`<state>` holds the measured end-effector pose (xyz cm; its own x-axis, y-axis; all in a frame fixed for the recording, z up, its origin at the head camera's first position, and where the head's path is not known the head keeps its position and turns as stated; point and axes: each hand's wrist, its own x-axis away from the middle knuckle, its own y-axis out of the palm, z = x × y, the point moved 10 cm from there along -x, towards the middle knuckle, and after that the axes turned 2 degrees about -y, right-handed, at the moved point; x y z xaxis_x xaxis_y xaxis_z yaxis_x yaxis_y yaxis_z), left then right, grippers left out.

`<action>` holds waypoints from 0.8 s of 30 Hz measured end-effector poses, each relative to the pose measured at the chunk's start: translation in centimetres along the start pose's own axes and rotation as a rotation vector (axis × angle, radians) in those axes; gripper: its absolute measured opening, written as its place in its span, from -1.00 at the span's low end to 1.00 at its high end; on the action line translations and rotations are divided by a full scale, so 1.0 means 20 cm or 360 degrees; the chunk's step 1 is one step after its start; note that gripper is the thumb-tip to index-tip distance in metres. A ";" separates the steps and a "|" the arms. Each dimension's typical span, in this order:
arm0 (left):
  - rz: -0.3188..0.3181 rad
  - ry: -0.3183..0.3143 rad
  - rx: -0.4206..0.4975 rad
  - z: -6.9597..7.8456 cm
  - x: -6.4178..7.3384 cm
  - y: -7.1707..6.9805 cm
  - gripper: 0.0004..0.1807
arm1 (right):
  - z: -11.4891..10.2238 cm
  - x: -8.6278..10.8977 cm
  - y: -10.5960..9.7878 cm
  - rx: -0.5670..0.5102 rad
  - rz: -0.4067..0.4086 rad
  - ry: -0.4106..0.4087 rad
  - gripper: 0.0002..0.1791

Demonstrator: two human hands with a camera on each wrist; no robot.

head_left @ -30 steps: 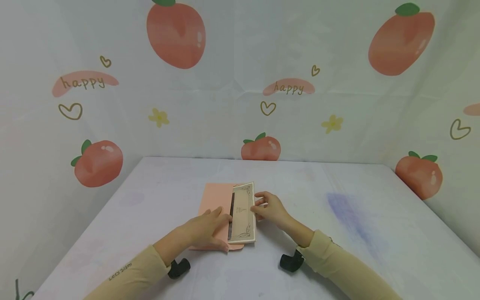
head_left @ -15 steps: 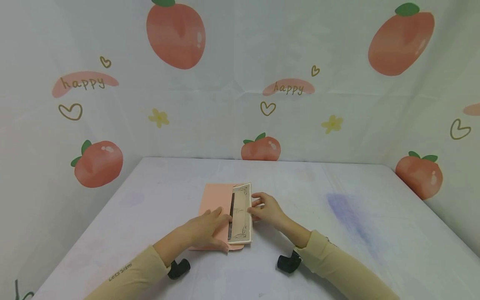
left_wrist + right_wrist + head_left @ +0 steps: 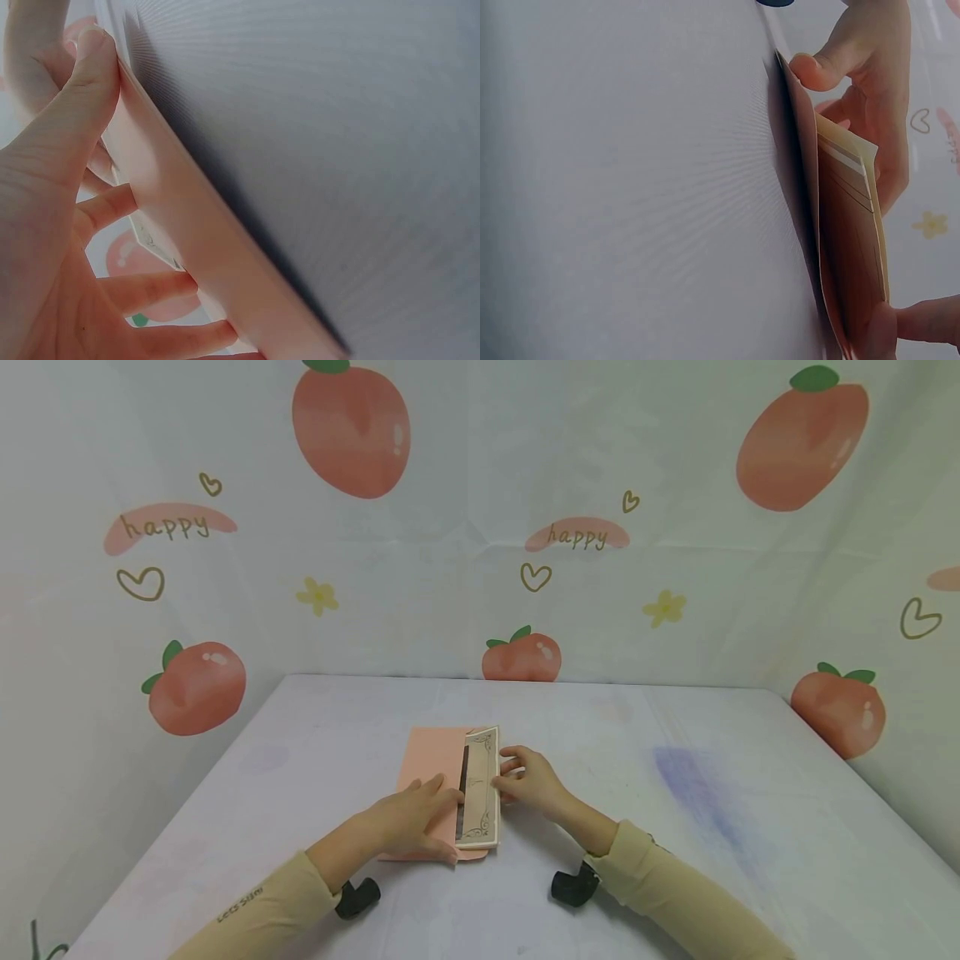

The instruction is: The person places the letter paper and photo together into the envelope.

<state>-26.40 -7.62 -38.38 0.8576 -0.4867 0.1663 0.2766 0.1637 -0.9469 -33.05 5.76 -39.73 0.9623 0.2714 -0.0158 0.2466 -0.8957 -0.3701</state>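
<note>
A pink envelope lies on the table with a cream card sticking out of its right side. Ornate corner scrolls decorate the card, and a dark strip runs along its left. My left hand rests on the envelope with fingers spread, its thumb at the near edge. At the card's right edge, my right hand pinches it between thumb and fingers. In the right wrist view several layers show at the card's end. How far the card reaches inside the envelope is hidden.
A white cloth covers the table, with a blue-purple smudge at right. Behind stands a white backdrop printed with peaches, hearts and flowers. Black wrist devices hang under both forearms.
My right hand has moved slightly left, pushing the card with it, so less of the card shows beyond the envelope. My left hand and the envelope have stayed put.
</note>
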 end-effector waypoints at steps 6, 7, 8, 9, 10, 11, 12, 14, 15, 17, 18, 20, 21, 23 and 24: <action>0.0004 0.0005 -0.0007 0.00 0.00 0.00 -0.18 | 0.00 0.00 0.01 0.0026 -0.0002 -0.0006 -0.45; 0.0005 0.0005 -0.0007 0.00 0.00 0.00 -0.18 | 0.00 0.00 0.01 0.0027 -0.0002 0.0000 -0.45; 0.0005 0.0002 -0.0005 0.00 0.00 0.00 -0.18 | 0.00 0.00 0.01 0.0029 -0.0004 0.0001 -0.45; 0.0007 0.0003 -0.0001 0.00 0.00 0.00 -0.18 | 0.00 0.00 0.01 0.0032 -0.0005 -0.0002 -0.45; 0.0006 0.0000 0.0001 0.00 0.00 0.00 -0.18 | -0.01 0.00 0.02 0.0033 -0.0006 -0.0005 -0.45; 0.0006 -0.0004 0.0003 0.00 0.00 0.00 -0.18 | -0.01 0.00 0.02 0.0035 -0.0008 -0.0008 -0.45; 0.0005 -0.0009 0.0006 0.00 0.00 0.00 -0.18 | -0.01 -0.01 0.02 0.0039 -0.0010 -0.0012 -0.45; 0.0003 -0.0019 0.0009 0.00 0.00 0.00 -0.17 | -0.01 -0.01 0.02 0.0032 -0.0013 -0.0010 -0.45; 0.0002 -0.0022 0.0010 0.00 0.00 0.00 -0.17 | -0.01 -0.01 0.02 0.0031 -0.0014 -0.0010 -0.45; -0.0002 -0.0029 0.0010 -0.01 0.00 0.00 -0.17 | -0.01 -0.01 0.03 0.0023 -0.0021 -0.0011 -0.45; -0.0003 -0.0031 0.0009 -0.01 0.00 0.00 -0.17 | -0.01 -0.01 0.03 0.0023 -0.0024 -0.0013 -0.45; -0.0005 -0.0033 0.0008 -0.01 0.00 0.00 -0.16 | -0.01 -0.01 0.04 0.0025 -0.0029 -0.0016 -0.44; -0.0006 -0.0032 0.0008 -0.01 0.00 0.00 -0.16 | -0.01 -0.01 0.04 0.0032 -0.0031 -0.0019 -0.44; -0.0007 -0.0031 0.0011 -0.01 0.00 0.00 -0.17 | -0.02 -0.01 0.04 0.0051 -0.0031 -0.0021 -0.44; -0.0008 -0.0031 0.0012 -0.01 0.00 0.00 -0.17 | -0.02 -0.01 0.04 0.0063 -0.0029 -0.0019 -0.44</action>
<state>-26.42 -7.78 -38.45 0.8645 -0.4707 0.1762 0.2839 0.1680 -0.9440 -33.04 4.82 -39.69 0.9563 0.2918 -0.0196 0.2589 -0.8759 -0.4071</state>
